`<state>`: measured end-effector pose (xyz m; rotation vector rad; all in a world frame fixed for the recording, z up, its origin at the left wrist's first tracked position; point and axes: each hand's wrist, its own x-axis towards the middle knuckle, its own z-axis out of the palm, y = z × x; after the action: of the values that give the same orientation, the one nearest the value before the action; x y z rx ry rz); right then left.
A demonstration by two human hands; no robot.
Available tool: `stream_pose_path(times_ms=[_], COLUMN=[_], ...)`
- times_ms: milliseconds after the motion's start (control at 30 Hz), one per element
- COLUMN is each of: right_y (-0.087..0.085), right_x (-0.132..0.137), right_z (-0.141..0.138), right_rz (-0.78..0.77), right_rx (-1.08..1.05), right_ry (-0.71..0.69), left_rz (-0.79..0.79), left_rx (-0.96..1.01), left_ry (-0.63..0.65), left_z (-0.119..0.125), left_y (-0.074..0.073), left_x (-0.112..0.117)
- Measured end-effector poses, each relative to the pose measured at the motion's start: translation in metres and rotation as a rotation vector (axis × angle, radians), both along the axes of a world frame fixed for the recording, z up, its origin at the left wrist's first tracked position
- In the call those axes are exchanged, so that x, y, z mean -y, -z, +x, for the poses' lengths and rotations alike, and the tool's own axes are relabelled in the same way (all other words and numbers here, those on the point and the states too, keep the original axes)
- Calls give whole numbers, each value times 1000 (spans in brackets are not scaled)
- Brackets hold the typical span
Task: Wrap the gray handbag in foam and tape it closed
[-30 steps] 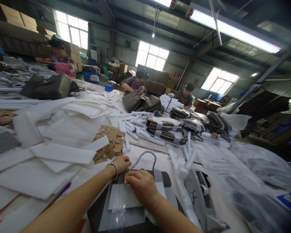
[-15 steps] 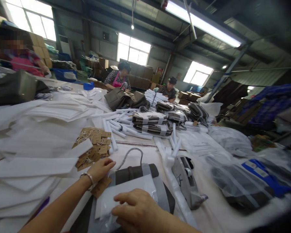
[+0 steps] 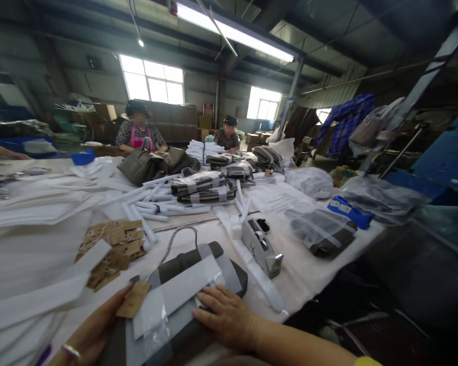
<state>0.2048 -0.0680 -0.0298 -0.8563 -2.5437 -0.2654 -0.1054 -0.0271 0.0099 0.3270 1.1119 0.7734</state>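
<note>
A folded dark grey handbag (image 3: 187, 259) lies in front of me, with light grey bands and a thin looped handle standing up at its far side. On it rests a flat white sheet (image 3: 175, 295) with clear plastic along it. My right hand (image 3: 227, 312) lies with outstretched fingers on the bag's right part, touching the sheet's edge. At the bag's left edge is my left hand (image 3: 99, 320), its visible finger stretched out beside a brown paper tag (image 3: 134, 300). Its other fingers are partly hidden. A grey tape dispenser (image 3: 261, 246) stands right of the bag.
Brown string tags (image 3: 114, 244) and white sheets (image 3: 34, 295) lie to the left. Farther back are white foam tubes (image 3: 152, 208) and stacked folded bags (image 3: 202, 188). A plastic-wrapped bag (image 3: 320, 231) sits near the table's right edge. Co-workers (image 3: 137, 127) sit across.
My view has swung right. My left hand has shifted from the tag's top to the bag's left edge. The right hand has gone from above the sheet onto the bag's right part.
</note>
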Motion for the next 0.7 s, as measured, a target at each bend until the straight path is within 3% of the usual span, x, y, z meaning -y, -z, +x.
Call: stream_pose_path(times_ms=[100,200,267,367,467,600,633,700], right_y=[-2,-8,-19,-44,-70,-88,-88,-85], right_x=[9,10,2,-20,-39,-36,-32,-26], right_z=[1,2,8,29,57,80,80,74], right_rz=[66,90,11,-194,-457,-793,-836,-894], right_rx=[-132,-325,-508,-895,-1362,-1790,-1834,-1881], right_ry=[40,100,147,316,359,61,10,-47], left_rz=[16,109,248,447,576,676,728,779], left_rx=[116,67,62,96,-58,-604,-648,-584], left_ry=[-29,-119,-133,-16,54,15,-27,21], left_z=[24,50,66,81,84,81,81,85], left_y=[-45,-84,-105,-123,-111,-54,-40,-19], left_x=[22,33,35,30,19,-4,-10,-18])
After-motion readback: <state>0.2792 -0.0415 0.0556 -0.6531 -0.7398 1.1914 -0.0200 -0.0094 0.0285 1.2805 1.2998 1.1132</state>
